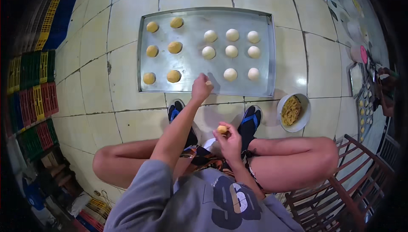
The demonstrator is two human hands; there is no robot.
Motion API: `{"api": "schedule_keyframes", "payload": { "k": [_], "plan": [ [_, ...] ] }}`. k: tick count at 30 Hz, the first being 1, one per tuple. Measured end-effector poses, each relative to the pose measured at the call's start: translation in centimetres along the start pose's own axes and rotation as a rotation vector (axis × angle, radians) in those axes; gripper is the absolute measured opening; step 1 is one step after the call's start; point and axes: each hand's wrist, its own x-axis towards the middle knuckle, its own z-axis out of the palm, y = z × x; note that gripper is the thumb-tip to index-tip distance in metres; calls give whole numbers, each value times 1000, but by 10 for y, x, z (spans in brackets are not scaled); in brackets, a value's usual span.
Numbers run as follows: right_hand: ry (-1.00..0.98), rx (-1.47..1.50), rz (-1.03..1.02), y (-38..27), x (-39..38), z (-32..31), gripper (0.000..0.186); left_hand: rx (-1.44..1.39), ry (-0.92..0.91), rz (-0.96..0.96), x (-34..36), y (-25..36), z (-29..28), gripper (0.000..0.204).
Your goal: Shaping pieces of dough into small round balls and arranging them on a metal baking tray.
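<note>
while my right grip (229, 138) pinches a small yellow ball (222, 129) in front of my lap, my left grip (202, 88) closes on a pale ball (208, 83), partly hidden, above the near edge of the metal tray (193, 41). farther across it sit six yellow balls (174, 47) leftward and eight white balls (231, 51) rightward. near its right corner, a white bowl (306, 112) of yellow mash (291, 110) stands on the tiled floor (97, 126).

One fisheye view from head height looks steeply down, fairly near the metal baking tray (191, 64) and tiled floor (93, 83).
</note>
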Motion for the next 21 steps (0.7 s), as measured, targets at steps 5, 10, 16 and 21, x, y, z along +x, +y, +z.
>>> {"api": "schedule_keyframes", "payload": {
  "k": [5,10,16,21],
  "plan": [
    [86,212,-90,-51,6,-15,40,-1350,-192,-182,-64,75,-67,37],
    [1,87,-196,-101,1,-19,41,-2129,-265,-308,-117,135,-116,35],
    [-17,-137,-533,-144,0,-14,39,-2014,-44,-154,-148,163,-130,39],
    [-16,-397,-781,-149,-2,-6,38,-2028,-31,-85,-164,175,-130,40]
  ]
}}
